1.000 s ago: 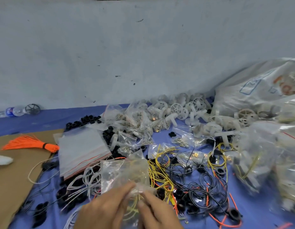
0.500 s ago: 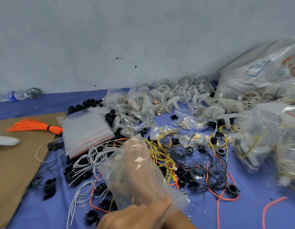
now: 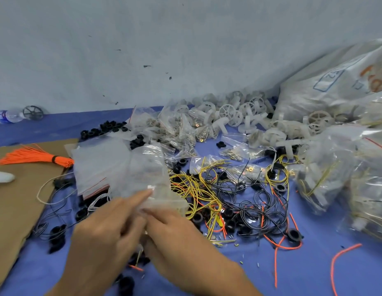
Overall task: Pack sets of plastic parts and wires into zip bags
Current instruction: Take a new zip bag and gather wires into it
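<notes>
Both my hands hold one clear zip bag (image 3: 150, 176) at its near edge, low in the middle of the view. My left hand (image 3: 104, 238) pinches it with thumb and forefinger; my right hand (image 3: 177, 238) grips it from the right. The bag stands up from my fingers and looks blurred; what is inside I cannot tell. Right of it lies a tangle of yellow, black and orange wires (image 3: 235, 197) with black plastic rings. A stack of empty zip bags (image 3: 96, 165) lies to the left. White plastic wheels (image 3: 239, 116) are heaped at the back.
Small filled bags (image 3: 177, 129) pile up at the back centre. Big sacks (image 3: 339, 86) and filled clear bags (image 3: 344, 167) crowd the right. An orange wire bundle (image 3: 34, 157) lies on brown cardboard (image 3: 17, 206) at left. A water bottle (image 3: 8, 115) lies by the wall.
The view has shifted. My left hand has come back into sight and joined my right on the bag's near edge; the bag has moved up and to the left, over the stack's edge.
</notes>
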A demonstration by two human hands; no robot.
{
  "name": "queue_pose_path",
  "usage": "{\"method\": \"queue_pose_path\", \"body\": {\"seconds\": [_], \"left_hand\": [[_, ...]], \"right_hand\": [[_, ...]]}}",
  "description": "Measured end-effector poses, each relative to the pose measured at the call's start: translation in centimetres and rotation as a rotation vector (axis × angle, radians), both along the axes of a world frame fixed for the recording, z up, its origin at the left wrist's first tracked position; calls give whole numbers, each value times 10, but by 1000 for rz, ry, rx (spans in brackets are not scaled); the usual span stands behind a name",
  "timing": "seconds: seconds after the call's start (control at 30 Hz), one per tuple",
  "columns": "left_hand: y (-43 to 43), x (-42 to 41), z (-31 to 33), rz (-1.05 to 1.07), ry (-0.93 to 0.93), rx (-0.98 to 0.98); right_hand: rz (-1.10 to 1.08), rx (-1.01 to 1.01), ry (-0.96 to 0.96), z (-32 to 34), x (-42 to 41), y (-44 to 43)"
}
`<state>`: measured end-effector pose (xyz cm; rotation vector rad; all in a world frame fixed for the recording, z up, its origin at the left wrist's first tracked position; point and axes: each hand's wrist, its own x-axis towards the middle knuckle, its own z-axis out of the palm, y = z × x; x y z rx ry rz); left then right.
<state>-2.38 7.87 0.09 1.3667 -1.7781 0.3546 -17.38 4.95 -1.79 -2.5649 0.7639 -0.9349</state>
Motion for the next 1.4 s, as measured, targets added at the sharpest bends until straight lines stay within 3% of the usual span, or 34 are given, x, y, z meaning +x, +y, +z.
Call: {"method": "queue_pose_path", "body": {"seconds": [0.13, 0.27, 0.5, 0.63, 0.87, 1.0, 1.07, 1.2, 1.27, 1.4], "left_hand": [[-8, 19, -4, 120, 103, 133], [-13, 27, -6, 165, 203, 282], [-27, 18, 4, 166, 310, 341], [-27, 7, 4, 127, 298, 387], [-20, -8, -13, 80, 117, 478], [-24, -9, -12, 76, 160, 476], [-29, -9, -11, 67, 183, 469], [-37, -13, -13, 61, 173, 469], [-40, -16, -15, 71, 146, 480], [-44, -19, -18, 81, 104, 507]], "right_hand": [[-173, 10, -150, -11, -37, 2], [-414, 141, 46, -30, -64, -27], [-385, 147, 349, -60, -55, -53], [-397, 93, 355, -63, -53, -59], [-590, 73, -112, -47, -83, -78], [-638, 414, -657, -26, -103, -83], [-584, 562, -951, -15, -110, -83], [-355, 832, -1335, 2, -115, -69], [-240, 991, -1445, 7, -113, -59], [-49, 1210, -1431, 13, -107, -44]]}}
